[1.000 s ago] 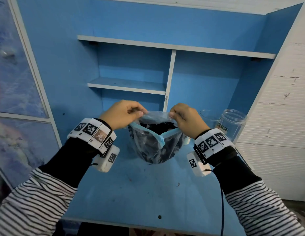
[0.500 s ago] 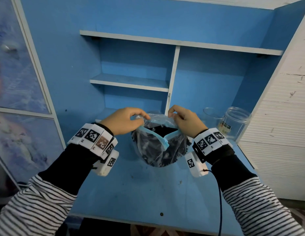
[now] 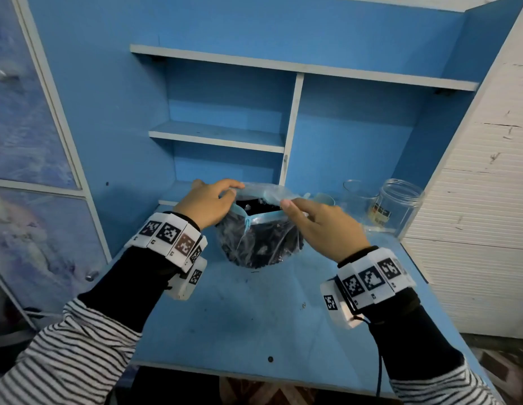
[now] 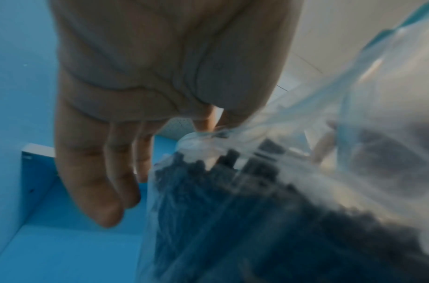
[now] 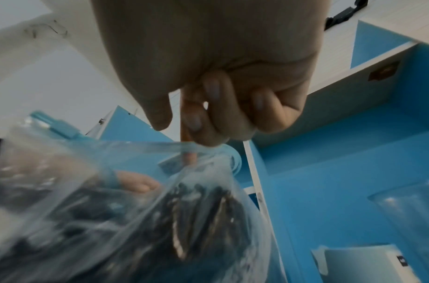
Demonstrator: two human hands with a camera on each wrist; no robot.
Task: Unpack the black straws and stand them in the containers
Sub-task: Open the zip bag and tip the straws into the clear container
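A clear plastic bag (image 3: 259,244) with a light-blue zip rim stands on the blue desk (image 3: 248,317), full of black straws (image 3: 256,207). Its mouth gapes open. My left hand (image 3: 209,204) pinches the rim on the left side, thumb against forefinger. My right hand (image 3: 321,226) pinches the rim on the right. In the left wrist view the bag (image 4: 293,172) bunches at my fingertips (image 4: 208,122), straws (image 4: 232,220) dark below. The right wrist view shows my fingers (image 5: 203,122) curled on the bag's rim (image 5: 160,147). Two clear jars (image 3: 400,207) stand at the right.
The desk has a blue hutch with white-edged shelves (image 3: 219,138) behind the bag. A white slatted panel (image 3: 482,200) closes the right side. A second clear container (image 3: 358,197) stands left of the labelled jar. A black cable (image 3: 378,372) hangs from my right wrist.
Both hands have pulled the rim further apart, so the bag's mouth is wider. My right hand has shifted right and toward me along the rim.
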